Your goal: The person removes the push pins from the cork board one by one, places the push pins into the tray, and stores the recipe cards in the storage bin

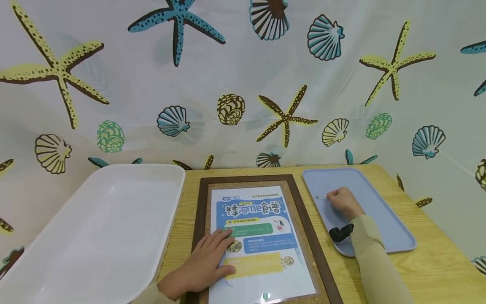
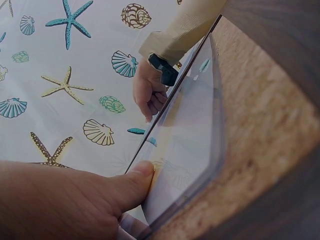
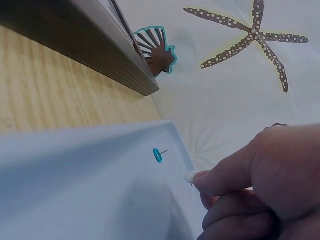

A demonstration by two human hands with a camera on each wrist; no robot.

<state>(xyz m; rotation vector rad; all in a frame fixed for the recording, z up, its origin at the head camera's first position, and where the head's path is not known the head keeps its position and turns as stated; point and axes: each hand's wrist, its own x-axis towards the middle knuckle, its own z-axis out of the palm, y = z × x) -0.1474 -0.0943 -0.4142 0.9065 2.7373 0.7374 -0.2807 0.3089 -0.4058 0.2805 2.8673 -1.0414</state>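
My left hand (image 1: pixel 206 261) lies spread on a printed poster sheet (image 1: pixel 265 270), fingers straight, over its left side. The sheet lies on a cork board (image 1: pixel 294 215) with a dark wooden frame, and a green thumbtack (image 1: pixel 265 296) sits at its bottom edge. Over the shallow blue tray (image 1: pixel 395 232), my right hand (image 1: pixel 344 203) has its fingers curled. In the right wrist view, thumb and fingertips pinch a small whitish piece (image 3: pixel 190 176) that looks like a thumbtack, mostly hidden. A teal thumbtack (image 3: pixel 158 155) rests in the tray beside the hand, its pin showing.
A large white tray (image 1: pixel 172 198) stands left of the framed board on the wooden table (image 1: pixel 448 270). Behind the table hangs a white curtain (image 1: pixel 228 67) printed with starfish and shells. A black strap device (image 1: pixel 341 232) sits on the right wrist.
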